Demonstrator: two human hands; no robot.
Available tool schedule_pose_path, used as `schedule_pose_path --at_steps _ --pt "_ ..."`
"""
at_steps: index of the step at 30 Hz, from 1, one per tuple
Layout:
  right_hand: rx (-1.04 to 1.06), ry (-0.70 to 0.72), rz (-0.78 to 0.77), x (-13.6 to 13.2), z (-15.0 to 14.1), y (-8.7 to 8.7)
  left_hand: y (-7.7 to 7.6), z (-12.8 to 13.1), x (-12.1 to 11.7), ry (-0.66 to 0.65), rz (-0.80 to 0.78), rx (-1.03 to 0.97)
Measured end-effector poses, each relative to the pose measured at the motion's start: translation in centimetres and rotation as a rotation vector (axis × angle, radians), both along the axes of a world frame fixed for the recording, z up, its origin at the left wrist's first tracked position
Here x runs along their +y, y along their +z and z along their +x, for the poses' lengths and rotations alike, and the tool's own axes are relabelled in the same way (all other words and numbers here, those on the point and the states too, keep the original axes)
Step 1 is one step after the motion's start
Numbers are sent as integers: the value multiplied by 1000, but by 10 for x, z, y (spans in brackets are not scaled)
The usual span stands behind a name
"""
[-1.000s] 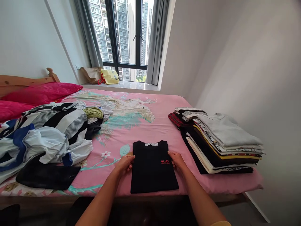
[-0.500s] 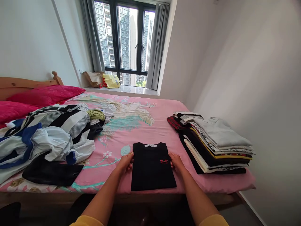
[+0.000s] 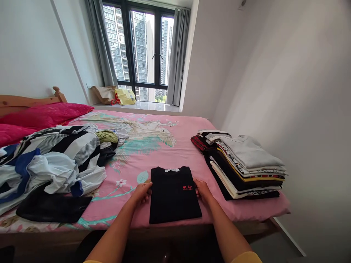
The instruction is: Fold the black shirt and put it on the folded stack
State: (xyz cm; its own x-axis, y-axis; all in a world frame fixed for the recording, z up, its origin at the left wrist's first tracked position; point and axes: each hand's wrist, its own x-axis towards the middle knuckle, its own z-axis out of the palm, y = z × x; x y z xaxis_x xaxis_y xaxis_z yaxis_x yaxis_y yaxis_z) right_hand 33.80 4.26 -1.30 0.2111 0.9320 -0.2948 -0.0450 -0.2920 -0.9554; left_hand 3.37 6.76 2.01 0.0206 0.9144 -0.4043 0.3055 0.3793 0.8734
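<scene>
A black T-shirt (image 3: 174, 201), folded into a neat rectangle with red "PLAY" lettering, lies flat at the front edge of the bed. My left hand (image 3: 142, 192) grips its left side, fingers curled at the border. On the opposite side my right hand (image 3: 202, 189) pinches the right border near the lettering. The fingertips of both hands are partly hidden beside the cloth. To the right stands a stack of folded clothes (image 3: 246, 168), topped by a light grey sweatshirt (image 3: 251, 151).
A loose heap of clothes (image 3: 55, 160) covers the bed's left side, with a black leather-like item (image 3: 55, 206) in front. Red pillows (image 3: 46, 115) lie by the wooden headboard (image 3: 30, 100). Paper bags (image 3: 124, 96) sit on the windowsill. The pink bedsheet (image 3: 186, 149) spreads between heap and stack.
The view has shifted slightly, so the scene sits a little further left. Both hands remain on the sides of the folded T-shirt, which stays in place on the bed.
</scene>
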Motion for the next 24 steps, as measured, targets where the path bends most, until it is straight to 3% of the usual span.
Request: schedule_pose_path --at_steps 5,12,20,24 --pt "20 55 -15 -10 0 -1 2 -10 -7 -92 -45 -39" --pt "-10 -45 -1 -11 -4 -5 -5 -1 -16 -6 -4 -2" --pt "5 83 -14 -31 1 -1 7 -17 -27 -211 -51 -93" --pt "-2 62 -11 -38 0 -2 6 -12 -35 -178 -16 -85"
